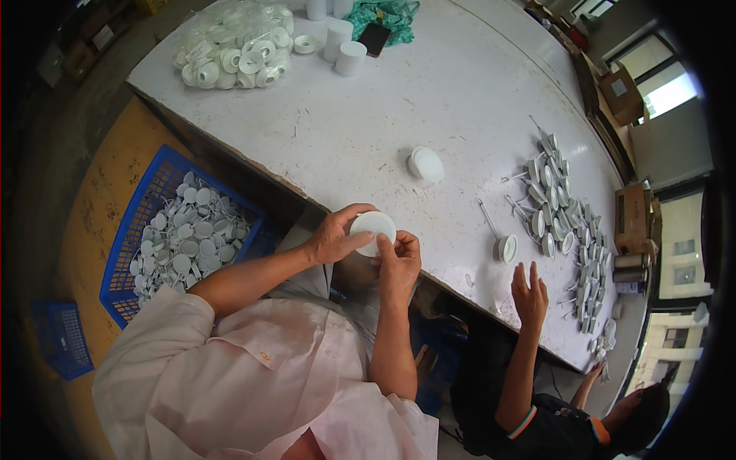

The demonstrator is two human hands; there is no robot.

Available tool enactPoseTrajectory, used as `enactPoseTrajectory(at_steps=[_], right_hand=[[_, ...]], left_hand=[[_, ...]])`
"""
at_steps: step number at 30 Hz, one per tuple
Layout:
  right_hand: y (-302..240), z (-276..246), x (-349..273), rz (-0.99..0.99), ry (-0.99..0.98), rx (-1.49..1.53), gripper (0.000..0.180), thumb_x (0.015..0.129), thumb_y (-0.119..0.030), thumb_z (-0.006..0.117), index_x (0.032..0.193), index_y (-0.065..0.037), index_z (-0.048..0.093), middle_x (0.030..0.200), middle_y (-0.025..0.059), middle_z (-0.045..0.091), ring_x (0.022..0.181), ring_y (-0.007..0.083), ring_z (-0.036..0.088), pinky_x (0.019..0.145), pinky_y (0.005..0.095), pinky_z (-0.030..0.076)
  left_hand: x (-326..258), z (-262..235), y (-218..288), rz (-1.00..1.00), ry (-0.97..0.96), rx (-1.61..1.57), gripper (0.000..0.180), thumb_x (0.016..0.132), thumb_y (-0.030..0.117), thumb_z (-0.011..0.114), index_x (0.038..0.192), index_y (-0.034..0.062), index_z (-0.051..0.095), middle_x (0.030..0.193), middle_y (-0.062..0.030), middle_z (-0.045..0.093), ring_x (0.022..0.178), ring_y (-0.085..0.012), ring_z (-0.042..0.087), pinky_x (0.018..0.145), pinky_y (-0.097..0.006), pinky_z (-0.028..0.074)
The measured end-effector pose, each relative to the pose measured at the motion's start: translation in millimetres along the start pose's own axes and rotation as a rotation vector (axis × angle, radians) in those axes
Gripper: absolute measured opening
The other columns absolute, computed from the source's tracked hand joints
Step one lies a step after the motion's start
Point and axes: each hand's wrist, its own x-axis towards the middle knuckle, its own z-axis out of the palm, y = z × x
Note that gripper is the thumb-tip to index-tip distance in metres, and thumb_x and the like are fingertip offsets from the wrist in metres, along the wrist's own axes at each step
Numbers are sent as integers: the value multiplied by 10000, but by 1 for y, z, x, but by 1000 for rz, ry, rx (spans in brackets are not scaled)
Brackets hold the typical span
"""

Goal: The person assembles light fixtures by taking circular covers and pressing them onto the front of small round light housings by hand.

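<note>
Grip: left hand (pixel 337 236) and right hand (pixel 399 258) together grasp one white disc (pixel 373 225) at the table's near edge. Both thumbs bear on its upper face; the other fingers curl around or behind the rim, their exact contact partly hidden from me. Support from two sides probably keeps the disc from tipping. At the person's left, beside the table, a blue basket (pixel 123 264) holds stemmed white discs (pixel 182 263); its walls appear to serve as containment for loose pieces. On the white table (pixel 307 130), ahead of the hands, a white round part (pixel 426 165) lies tilted, seemingly within easy reach. Farther right, a co-worker's hand (pixel 529 297) is raised, fingers extended, near a single stemmed cup (pixel 507 248). Beyond it, more stemmed cups (pixel 553 198) form a long heap, presumably grouped by kind. At the far left, a clear bag (pixel 239 54) keeps white caps together near white cylinders (pixel 350 59) and a dark phone (pixel 373 40).
</note>
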Motion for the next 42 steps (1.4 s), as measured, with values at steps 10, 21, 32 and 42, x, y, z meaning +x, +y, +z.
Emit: enactPoseTrajectory(at_steps=[10,21,32,42], right_hand=[[13,-10,4,105,-102,53,266,811,-107,695,924,5,482,794,73,535,597,130,556,497,245,516],[15,-14,4,97,-50,49,229,824,-67,692,853,-97,467,683,-11,522,551,49,510,472,188,499],[13,-53,19,-230,33,-265,313,818,-102,695,1076,1,550,855,41,583,791,124,570,673,259,477],[-12,-208,125,-441,855,-818,747,671,-243,795,1279,44,471,1258,239,498,1160,365,486,979,424,404]], left_hand=[[-3,1,-4,62,9,145,383,852,129,603,1209,23,515,1045,-86,625,957,-134,586,837,-300,492],[0,7,-8,24,-15,205,380,847,90,592,1211,18,510,1075,-96,615,969,-142,583,842,-304,492],[-31,-50,2,-93,242,138,520,706,104,753,1166,-1,535,1022,-83,624,951,-139,582,844,-290,479],[-189,-276,-134,-504,916,117,289,889,253,539,1095,51,558,797,-23,598,584,-116,544,438,-252,396]])
